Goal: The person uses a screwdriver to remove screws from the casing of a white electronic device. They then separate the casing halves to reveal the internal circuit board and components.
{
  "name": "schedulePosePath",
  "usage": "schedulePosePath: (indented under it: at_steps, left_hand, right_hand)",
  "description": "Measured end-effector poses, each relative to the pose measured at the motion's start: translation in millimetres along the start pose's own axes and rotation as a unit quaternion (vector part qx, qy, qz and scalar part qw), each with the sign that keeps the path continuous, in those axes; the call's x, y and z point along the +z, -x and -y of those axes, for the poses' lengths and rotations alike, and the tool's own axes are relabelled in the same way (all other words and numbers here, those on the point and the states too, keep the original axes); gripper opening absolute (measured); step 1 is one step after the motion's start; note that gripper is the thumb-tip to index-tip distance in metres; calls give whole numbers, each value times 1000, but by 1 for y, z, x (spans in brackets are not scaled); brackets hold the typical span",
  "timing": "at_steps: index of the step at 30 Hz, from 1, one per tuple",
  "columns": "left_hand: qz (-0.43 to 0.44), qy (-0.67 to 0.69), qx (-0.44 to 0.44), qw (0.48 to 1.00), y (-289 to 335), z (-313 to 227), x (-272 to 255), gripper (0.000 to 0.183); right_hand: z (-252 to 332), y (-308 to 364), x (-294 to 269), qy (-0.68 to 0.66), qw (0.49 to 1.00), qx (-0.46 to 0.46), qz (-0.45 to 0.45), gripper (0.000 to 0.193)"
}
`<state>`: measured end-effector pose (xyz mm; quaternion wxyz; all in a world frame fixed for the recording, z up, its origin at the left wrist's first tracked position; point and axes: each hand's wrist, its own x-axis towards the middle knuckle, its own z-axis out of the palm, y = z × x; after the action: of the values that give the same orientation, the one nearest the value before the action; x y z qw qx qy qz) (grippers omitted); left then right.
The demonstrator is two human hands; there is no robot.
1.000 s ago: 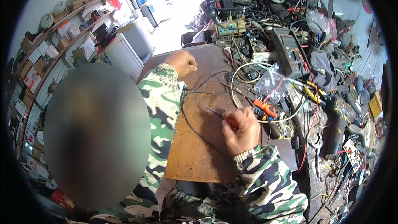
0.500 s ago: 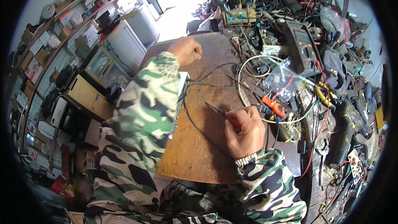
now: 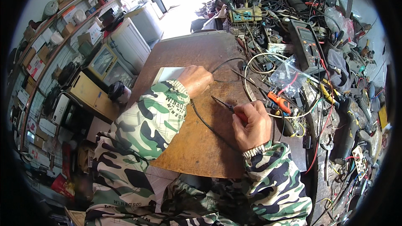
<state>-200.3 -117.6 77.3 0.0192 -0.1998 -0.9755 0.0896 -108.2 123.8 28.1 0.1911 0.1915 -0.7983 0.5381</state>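
Observation:
My left hand (image 3: pixel 195 79) is closed above the middle of the bench, its fingertips turned down and mostly hidden. Beside it, partly covered by hand and sleeve, lies a flat white-topped device (image 3: pixel 171 73). A black cable (image 3: pixel 228 61) meets the fingers, but whether they grip it is hidden. My right hand (image 3: pixel 252 125) is closed around a red-handled tool (image 3: pixel 226 105), whose thin dark pointed tip slants toward the far left over the bench. Another stretch of black cable (image 3: pixel 206 124) runs across the brown board between my hands.
The worn brown board (image 3: pixel 188 159) covers the bench. At right lie a multimeter (image 3: pixel 306 44), an orange-handled tool (image 3: pixel 279 101), a looped pale cable (image 3: pixel 250 84) and heaped wires and tools. A yellow socket block (image 3: pixel 246 15) sits farther back. Crowded shelves (image 3: pixel 63 27) line the left wall.
My left hand has come nearer and slightly right, lower over the bench, and the device's white top now shows beside it. The right hand and its tool have shifted only a little.

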Motion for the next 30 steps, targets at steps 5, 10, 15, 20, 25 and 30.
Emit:
schedulePosePath:
  at_steps: [5, 10, 15, 20, 25, 30]
  left_hand:
    - [-5, 9, -10, 1000, -2, -2, -1, 9]
    - [-45, 201, 31, 978, 5, 14, -23, 11]
    - [-71, 276, -91, 954, -18, 59, -77, 12]
    - [-60, 190, -123, 972, -85, 117, -13, 14]
    - [-37, 176, -99, 979, -117, 107, 37, 14]
    - [-73, 243, -131, 958, -51, 107, -15, 19]
  right_hand:
    - [2, 0, 1, -7, 1000, -6, 5, 19]
    - [4, 0, -2, -5, 1000, -8, 9, 18]
    - [4, -1, -2, 10, 1000, -2, 10, 18]
    - [6, 0, 3, -5, 1000, 4, 23, 19]
    - [4, -1, -1, -1, 1000, 14, 22, 19]
    - [3, -1, 0, -6, 1000, -3, 20, 16]
